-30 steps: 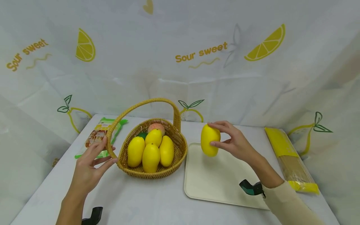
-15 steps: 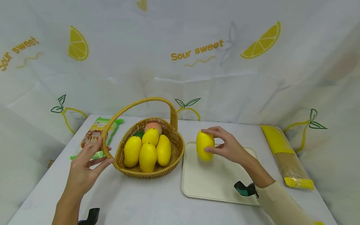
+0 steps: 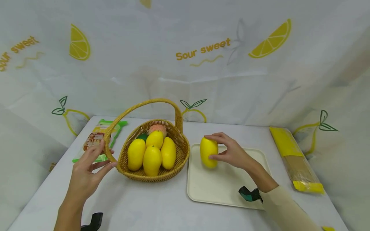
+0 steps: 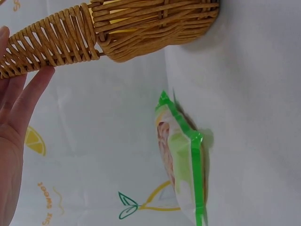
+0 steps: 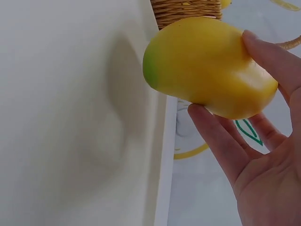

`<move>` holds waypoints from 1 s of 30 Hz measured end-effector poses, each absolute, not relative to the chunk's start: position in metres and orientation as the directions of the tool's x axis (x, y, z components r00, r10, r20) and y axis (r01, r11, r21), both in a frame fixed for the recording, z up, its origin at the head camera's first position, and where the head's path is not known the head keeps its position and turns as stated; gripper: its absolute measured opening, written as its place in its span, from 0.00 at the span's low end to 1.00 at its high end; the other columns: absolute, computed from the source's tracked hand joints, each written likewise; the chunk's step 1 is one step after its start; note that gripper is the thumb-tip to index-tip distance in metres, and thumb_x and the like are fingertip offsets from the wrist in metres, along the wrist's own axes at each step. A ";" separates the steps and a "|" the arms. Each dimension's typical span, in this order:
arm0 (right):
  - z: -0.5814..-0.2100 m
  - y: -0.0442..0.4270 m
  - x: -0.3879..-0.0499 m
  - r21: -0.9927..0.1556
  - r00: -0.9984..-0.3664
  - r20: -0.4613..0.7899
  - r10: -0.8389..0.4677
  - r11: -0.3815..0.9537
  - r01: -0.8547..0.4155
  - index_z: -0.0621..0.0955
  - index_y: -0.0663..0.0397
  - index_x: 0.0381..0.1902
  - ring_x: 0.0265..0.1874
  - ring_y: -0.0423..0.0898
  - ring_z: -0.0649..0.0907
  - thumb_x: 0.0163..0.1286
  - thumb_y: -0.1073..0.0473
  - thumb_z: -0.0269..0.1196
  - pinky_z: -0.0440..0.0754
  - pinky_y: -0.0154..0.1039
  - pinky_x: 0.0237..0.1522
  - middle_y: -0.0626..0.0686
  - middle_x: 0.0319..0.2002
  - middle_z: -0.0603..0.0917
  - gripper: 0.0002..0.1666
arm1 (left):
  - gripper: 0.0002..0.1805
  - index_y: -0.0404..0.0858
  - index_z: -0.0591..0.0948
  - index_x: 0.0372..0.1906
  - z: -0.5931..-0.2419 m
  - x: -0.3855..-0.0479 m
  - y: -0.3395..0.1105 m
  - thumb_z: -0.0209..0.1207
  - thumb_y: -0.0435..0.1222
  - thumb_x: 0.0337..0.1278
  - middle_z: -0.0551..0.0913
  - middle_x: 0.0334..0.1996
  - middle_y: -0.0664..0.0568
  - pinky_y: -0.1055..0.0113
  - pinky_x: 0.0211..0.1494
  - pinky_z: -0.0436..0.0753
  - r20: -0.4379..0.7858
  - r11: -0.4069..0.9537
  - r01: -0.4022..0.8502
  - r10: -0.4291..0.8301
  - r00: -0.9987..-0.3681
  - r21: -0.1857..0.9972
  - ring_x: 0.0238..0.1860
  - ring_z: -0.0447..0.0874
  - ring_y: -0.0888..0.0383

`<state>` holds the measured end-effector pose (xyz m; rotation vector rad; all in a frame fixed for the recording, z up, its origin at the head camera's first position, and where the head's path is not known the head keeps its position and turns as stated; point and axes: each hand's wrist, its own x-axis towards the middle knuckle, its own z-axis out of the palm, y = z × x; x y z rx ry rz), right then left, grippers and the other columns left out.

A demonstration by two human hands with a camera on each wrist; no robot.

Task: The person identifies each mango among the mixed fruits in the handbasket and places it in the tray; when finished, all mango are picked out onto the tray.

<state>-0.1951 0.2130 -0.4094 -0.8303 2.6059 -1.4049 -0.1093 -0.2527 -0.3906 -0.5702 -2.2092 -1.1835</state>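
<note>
In my right hand point(image 3: 231, 152) is a yellow mango point(image 3: 208, 153), pinched between thumb and fingers and held upright over the left part of a cream tray point(image 3: 214, 191). The right wrist view shows the mango point(image 5: 202, 66) apart from the tray point(image 5: 70, 141), its shadow falling there. My left hand point(image 3: 89, 170) grips the base of the handle of a wicker basket point(image 3: 162, 177) from the left side. Several yellow mangoes point(image 3: 152, 160), a pinkish round fruit point(image 3: 157, 129) and something dark green point(image 3: 142, 137) lie in the basket.
Behind my left hand lies a green-edged food packet point(image 3: 96, 138). To the right of the tray is a long yellow packet, partly see-through point(image 3: 296, 160). A white printed cloth point(image 3: 162, 73) hangs behind the table point(image 3: 138, 205).
My right hand has lowered the mango toward the tray and moved slightly left. The left hand keeps its grip on the basket handle; the head view has shifted slightly.
</note>
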 end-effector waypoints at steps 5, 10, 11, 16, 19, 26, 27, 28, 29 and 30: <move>-0.411 0.209 -0.197 -0.788 -0.859 0.132 -0.495 0.472 -0.394 0.76 0.45 0.70 0.61 0.59 0.77 0.60 0.58 0.76 0.93 0.36 0.43 0.58 0.66 0.74 0.40 | 0.44 0.30 0.68 0.73 -0.390 -0.108 -0.255 0.66 0.42 0.49 0.78 0.52 0.71 0.84 0.48 0.85 0.652 0.508 0.601 0.098 -0.752 0.617 0.52 0.81 0.79; -0.411 0.207 -0.197 -0.744 -0.865 0.115 -0.488 0.535 -0.401 0.75 0.46 0.72 0.60 0.58 0.79 0.61 0.55 0.76 0.90 0.49 0.55 0.58 0.65 0.76 0.41 | 0.44 0.30 0.68 0.73 -0.391 -0.108 -0.254 0.70 0.33 0.46 0.77 0.52 0.73 0.84 0.48 0.85 0.636 0.517 0.583 0.092 -0.766 0.627 0.51 0.81 0.80; -0.411 0.207 -0.197 -0.734 -0.865 0.115 -0.488 0.545 -0.405 0.75 0.46 0.72 0.59 0.58 0.80 0.62 0.55 0.76 0.88 0.53 0.57 0.59 0.65 0.76 0.41 | 0.44 0.30 0.68 0.73 -0.391 -0.108 -0.254 0.70 0.32 0.46 0.77 0.52 0.73 0.84 0.48 0.85 0.635 0.516 0.581 0.090 -0.767 0.629 0.51 0.81 0.80; -0.412 0.204 -0.200 -0.736 -0.874 0.077 -0.480 0.565 -0.375 0.73 0.47 0.74 0.57 0.60 0.82 0.63 0.54 0.75 0.84 0.62 0.62 0.60 0.64 0.76 0.43 | 0.44 0.30 0.68 0.73 -0.392 -0.107 -0.253 0.69 0.34 0.45 0.77 0.52 0.74 0.85 0.48 0.85 0.631 0.513 0.574 0.079 -0.772 0.638 0.51 0.81 0.79; -0.414 0.204 -0.201 -0.751 -0.877 0.041 -0.479 0.565 -0.343 0.71 0.46 0.75 0.57 0.61 0.82 0.64 0.53 0.74 0.86 0.60 0.61 0.61 0.64 0.75 0.43 | 0.44 0.30 0.69 0.73 -0.392 -0.108 -0.253 0.69 0.35 0.46 0.77 0.52 0.73 0.84 0.48 0.85 0.639 0.505 0.585 0.082 -0.765 0.635 0.51 0.82 0.79; -0.415 0.204 -0.200 -0.784 -0.874 -0.026 -0.486 0.553 -0.284 0.69 0.47 0.76 0.59 0.65 0.82 0.67 0.53 0.71 0.93 0.42 0.49 0.63 0.65 0.74 0.42 | 0.43 0.29 0.68 0.72 -0.391 -0.109 -0.251 0.69 0.37 0.49 0.78 0.53 0.73 0.84 0.48 0.85 0.646 0.487 0.595 0.080 -0.760 0.639 0.53 0.81 0.78; -0.415 0.203 -0.200 -0.786 -0.875 -0.036 -0.483 0.554 -0.274 0.69 0.48 0.77 0.59 0.65 0.81 0.68 0.53 0.71 0.93 0.39 0.47 0.64 0.65 0.74 0.42 | 0.43 0.29 0.68 0.72 -0.391 -0.109 -0.251 0.67 0.41 0.50 0.78 0.52 0.72 0.84 0.48 0.85 0.657 0.476 0.609 0.082 -0.749 0.634 0.53 0.81 0.77; -0.415 0.203 -0.200 -0.789 -0.875 -0.041 -0.482 0.553 -0.268 0.68 0.48 0.77 0.59 0.66 0.81 0.68 0.53 0.71 0.93 0.38 0.45 0.64 0.66 0.74 0.43 | 0.44 0.29 0.69 0.72 -0.391 -0.109 -0.251 0.66 0.45 0.50 0.79 0.52 0.70 0.84 0.48 0.85 0.668 0.465 0.622 0.085 -0.739 0.629 0.53 0.82 0.77; -0.416 0.202 -0.201 -0.793 -0.876 -0.045 -0.480 0.551 -0.261 0.68 0.49 0.77 0.59 0.66 0.82 0.68 0.53 0.71 0.93 0.37 0.44 0.64 0.66 0.74 0.43 | 0.44 0.28 0.69 0.72 -0.392 -0.109 -0.251 0.65 0.46 0.50 0.79 0.52 0.69 0.84 0.48 0.85 0.680 0.456 0.636 0.086 -0.728 0.623 0.53 0.82 0.76; -0.416 0.201 -0.201 -0.796 -0.877 -0.049 -0.478 0.549 -0.255 0.68 0.49 0.77 0.59 0.66 0.82 0.68 0.53 0.71 0.93 0.37 0.43 0.64 0.66 0.74 0.43 | 0.44 0.28 0.69 0.72 -0.392 -0.110 -0.251 0.65 0.47 0.51 0.79 0.52 0.69 0.85 0.48 0.85 0.685 0.454 0.641 0.087 -0.724 0.619 0.52 0.82 0.76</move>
